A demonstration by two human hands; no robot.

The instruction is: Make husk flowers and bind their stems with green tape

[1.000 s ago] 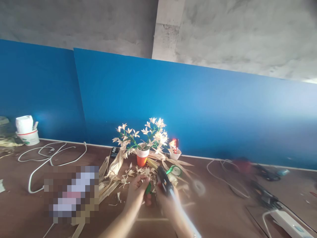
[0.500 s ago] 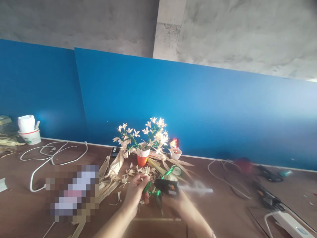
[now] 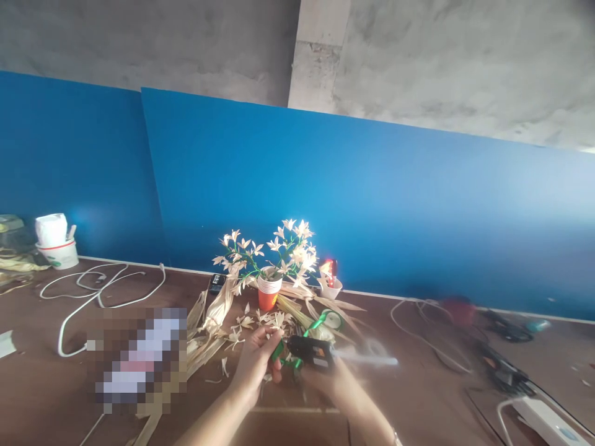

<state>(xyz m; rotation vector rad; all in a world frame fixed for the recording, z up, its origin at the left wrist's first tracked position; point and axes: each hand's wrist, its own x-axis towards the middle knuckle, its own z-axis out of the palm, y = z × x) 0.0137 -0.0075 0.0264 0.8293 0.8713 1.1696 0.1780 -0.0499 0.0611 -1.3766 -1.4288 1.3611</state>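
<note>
My left hand (image 3: 258,359) pinches a small pale husk flower (image 3: 278,321), whose lower end meets a loop of green ribbon (image 3: 277,350). In my right hand (image 3: 332,381) is a black glue gun (image 3: 309,350), with a whitish glue stick (image 3: 372,358) jutting from its back. The gun's nozzle points left, close to the fingers of my left hand; whether it touches the flower I cannot tell. Behind the gun lies the roll of green ribbon (image 3: 331,319). Just beyond my hands, an orange and white paper cup (image 3: 268,297) holds green stems with pale flowers (image 3: 297,254).
Corn husks (image 3: 218,310) and loose petals lie around the cup. A small white cup (image 3: 331,290) stands to its right. White cables (image 3: 93,297) and a blurred-out object (image 3: 142,359) are on the left. At right sit a power strip (image 3: 542,421) and black tools (image 3: 502,365).
The glue gun has shifted slightly left, its nozzle nearer to my left fingers. My left hand still holds the flower in nearly the same place.
</note>
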